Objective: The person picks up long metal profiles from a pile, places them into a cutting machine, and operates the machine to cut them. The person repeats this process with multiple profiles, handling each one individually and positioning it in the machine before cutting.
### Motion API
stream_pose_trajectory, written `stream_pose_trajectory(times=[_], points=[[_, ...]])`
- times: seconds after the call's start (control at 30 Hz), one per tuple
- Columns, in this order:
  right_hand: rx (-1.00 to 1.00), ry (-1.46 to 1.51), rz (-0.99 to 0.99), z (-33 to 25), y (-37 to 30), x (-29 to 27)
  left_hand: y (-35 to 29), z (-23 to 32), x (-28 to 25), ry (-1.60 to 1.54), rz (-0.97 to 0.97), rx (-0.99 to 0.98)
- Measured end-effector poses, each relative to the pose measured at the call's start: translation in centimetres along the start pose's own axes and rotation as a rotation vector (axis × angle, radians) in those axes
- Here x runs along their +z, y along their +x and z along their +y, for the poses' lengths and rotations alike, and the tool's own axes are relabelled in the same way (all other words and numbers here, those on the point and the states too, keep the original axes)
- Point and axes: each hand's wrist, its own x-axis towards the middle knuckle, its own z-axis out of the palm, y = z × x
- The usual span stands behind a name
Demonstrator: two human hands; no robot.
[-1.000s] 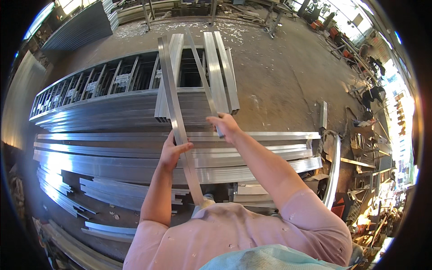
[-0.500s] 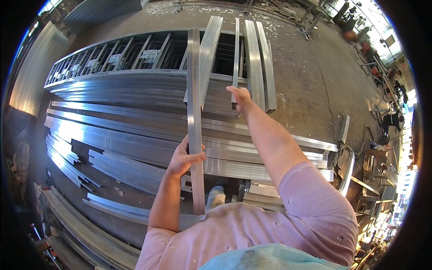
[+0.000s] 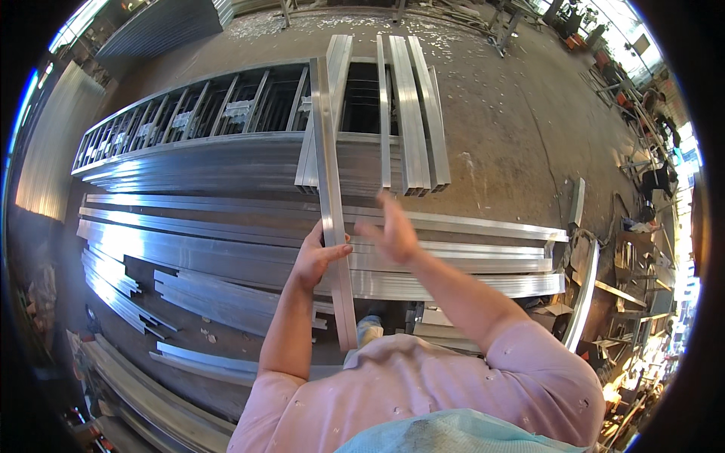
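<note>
One bar [image 3: 329, 189], clasped by the left hand [image 3: 311, 260], runs near to far, its far part above the frames [image 3: 189, 166]; to its right, the empty, spread right hand [image 3: 398, 235] is near a thin bar [image 3: 384, 136].

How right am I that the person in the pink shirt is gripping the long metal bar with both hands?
Not quite: only the left hand grips the long metal bar; the right hand is apart from it, as the head view shows.
</note>
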Motion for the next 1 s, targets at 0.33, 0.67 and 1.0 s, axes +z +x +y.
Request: stream_pose_trajectory(times=[0.33, 0.67, 1.0], points=[[0.543, 0.98, -0.372, -1.0, -10.0, -1.0, 6.2, 1.2, 5.1, -0.035, -0.1, 0.026], [0.61, 1.06, -0.238, 3.0, -15.7, -11.4, 20.4, 4.8, 3.1, 0.409, 0.119, 0.018], [0.673, 1.158, -0.117, 4.9, -25.4, -17.7, 33.9, 4.8, 2.6, 0.826, 0.266, 0.03]])
